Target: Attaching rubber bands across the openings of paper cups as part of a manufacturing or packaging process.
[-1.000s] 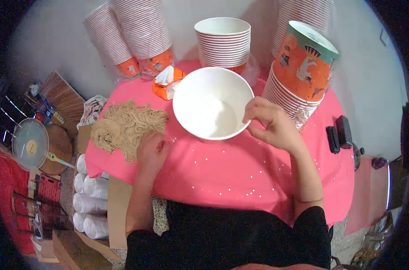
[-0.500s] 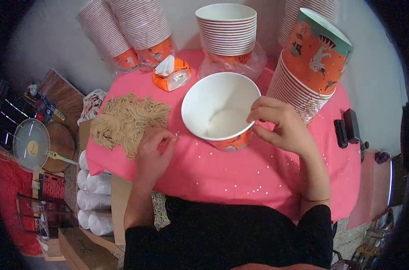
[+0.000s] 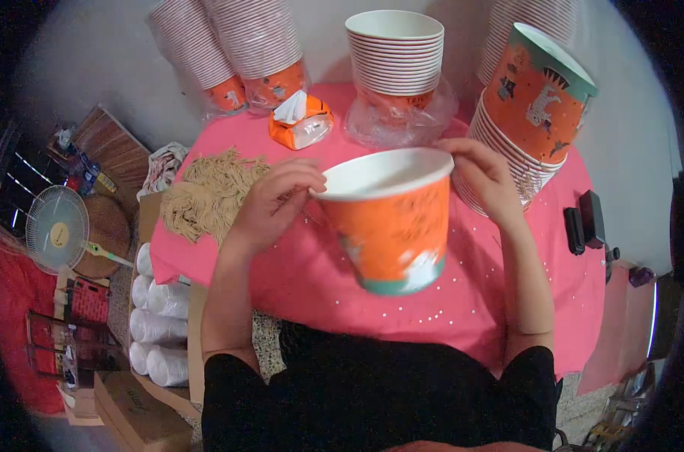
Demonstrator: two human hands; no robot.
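Note:
Between my two hands an orange paper bucket (image 3: pixel 391 233), with a white inside and a green base band, is tilted so that its printed side faces me. My left hand (image 3: pixel 278 200) pinches its rim on the left. At the opposite side of the rim, my right hand (image 3: pixel 486 179) grips with thumb and fingers. The bucket is slightly smeared by motion. Beside my left hand lies a heap of beige strings (image 3: pixel 214 192) on the pink tablecloth (image 3: pixel 312 301). Whether a string is also in my left fingers, I cannot tell.
Nested bucket stacks stand behind: a white-rimmed stack (image 3: pixel 396 64), a bagged pair (image 3: pixel 255 45) and a leaning orange stack (image 3: pixel 537 109). An orange tissue pack (image 3: pixel 302 126) sits at the back. Black cases (image 3: pixel 583 221) lie right; white dots speckle the cloth.
The bucket has been lifted and tipped, so its outer side shows instead of its inside. My left hand has moved from beside the strings to the rim; my right hand has shifted slightly along it.

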